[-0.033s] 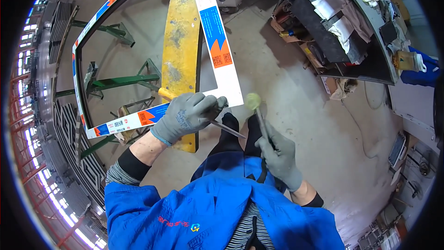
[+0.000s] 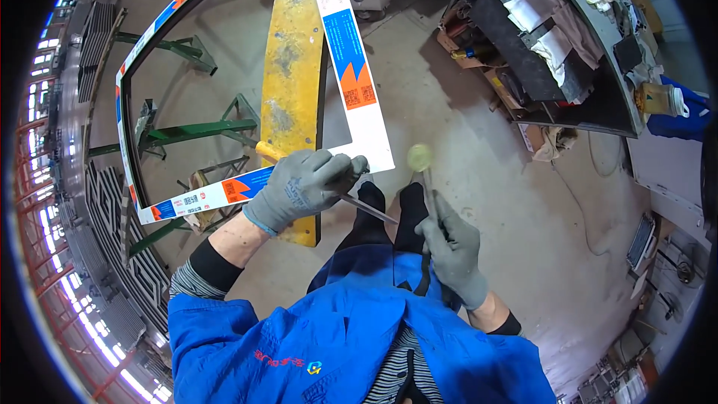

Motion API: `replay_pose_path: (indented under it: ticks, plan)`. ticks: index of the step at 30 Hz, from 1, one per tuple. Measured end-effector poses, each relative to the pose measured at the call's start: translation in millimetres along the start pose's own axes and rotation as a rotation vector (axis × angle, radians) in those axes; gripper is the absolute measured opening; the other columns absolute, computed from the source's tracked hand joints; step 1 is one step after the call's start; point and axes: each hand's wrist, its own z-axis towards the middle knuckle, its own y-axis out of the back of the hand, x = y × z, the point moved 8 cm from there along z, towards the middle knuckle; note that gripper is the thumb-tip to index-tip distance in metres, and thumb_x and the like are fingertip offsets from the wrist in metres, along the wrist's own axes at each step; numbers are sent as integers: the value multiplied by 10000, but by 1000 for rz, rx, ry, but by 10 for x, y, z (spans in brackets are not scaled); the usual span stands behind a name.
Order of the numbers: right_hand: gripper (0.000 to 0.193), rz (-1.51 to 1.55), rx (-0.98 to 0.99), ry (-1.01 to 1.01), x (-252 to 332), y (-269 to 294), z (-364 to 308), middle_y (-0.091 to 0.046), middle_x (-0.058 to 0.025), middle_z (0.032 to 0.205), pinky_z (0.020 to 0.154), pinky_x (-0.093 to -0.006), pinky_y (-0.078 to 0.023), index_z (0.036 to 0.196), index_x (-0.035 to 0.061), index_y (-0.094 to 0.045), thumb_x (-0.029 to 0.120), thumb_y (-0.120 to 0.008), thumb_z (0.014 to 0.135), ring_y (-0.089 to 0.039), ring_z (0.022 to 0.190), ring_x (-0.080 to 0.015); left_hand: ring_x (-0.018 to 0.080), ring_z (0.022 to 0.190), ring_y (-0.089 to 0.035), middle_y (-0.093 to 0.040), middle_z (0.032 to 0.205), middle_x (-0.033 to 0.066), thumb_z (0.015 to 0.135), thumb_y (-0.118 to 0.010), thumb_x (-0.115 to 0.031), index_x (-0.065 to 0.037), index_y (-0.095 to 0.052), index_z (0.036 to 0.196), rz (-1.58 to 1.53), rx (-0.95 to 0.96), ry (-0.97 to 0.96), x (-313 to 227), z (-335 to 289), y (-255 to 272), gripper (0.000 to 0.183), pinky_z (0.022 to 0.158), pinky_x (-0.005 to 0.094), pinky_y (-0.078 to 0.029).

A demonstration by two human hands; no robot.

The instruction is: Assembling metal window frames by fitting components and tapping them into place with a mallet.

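Left hand (image 2: 303, 183) in grey glove, fingers curled tight around a thin metal blade (image 2: 370, 209) at the near corner of the white film-wrapped frame (image 2: 366, 116), lying over the yellow beam (image 2: 292, 82). Right hand (image 2: 452, 247) with fingers closed round the handle of a round-headed mallet (image 2: 419, 157), just right of that corner. Best to keep the blade flat against the corner, steady the frame, tap lightly.

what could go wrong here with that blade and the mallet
The left hand grips a thin metal blade at the white-wrapped frame corner; a slip could gouge the wrapping or jab the legs just beneath. The right hand holds a mallet away from the frame; a misjudged swing could hit the left hand's fingers.
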Motion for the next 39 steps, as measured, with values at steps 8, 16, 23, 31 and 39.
replay_pose_path:
  ticks: [8, 16, 23, 31, 39]
  plan:
    - [517, 257, -73, -257, -116, -41, -32, -691, -32, 807, 521, -210, -454, 1515, -49, -481, 60, -558, 1015, -561, 567, -37, 227, 607, -610, -590, 758, 32, 847, -779, -223, -163, -695, 1007, -128, 5, 114, 72, 12, 42, 191, 532, 368, -502]
    - [511, 188, 145, -311, 20, -173, -47, -692, -47, 823, 525, -217, -452, 1504, -57, -490, 57, -555, 1010, -568, 558, -53, 240, 653, -640, -615, 786, 26, 858, -768, -261, -198, -700, 1102, -199, -12, 152, 81, -7, 0, 261, 553, 380, -524]
    - [508, 260, -7, -287, -130, 196, -114, -707, -92, 838, 523, -202, -461, 1479, -72, -498, 39, -577, 990, -581, 560, -64, 246, 664, -649, -619, 794, 36, 874, -755, -287, -167, -665, 1025, -147, 3, 127, 79, -52, -69, 214, 557, 380, -527]
    - [458, 258, 76, -207, -5, 317, -171, -735, -151, 932, 551, -217, -509, 1435, -96, -502, 58, -559, 1007, -629, 589, -85, 280, 741, -700, -636, 805, 80, 929, -705, -322, -113, -614, 981, -174, 175, 161, 22, 175, -115, 234, 611, 401, -570]
    - [507, 287, 191, -199, 66, 197, -158, -739, -169, 958, 555, -216, -509, 1478, -94, -457, 126, -546, 1030, -641, 596, -98, 171, 739, -614, -555, 883, -4, 843, -720, -146, -218, -635, 1391, -109, 131, 13, -37, 129, -124, 558, 561, 333, -536]
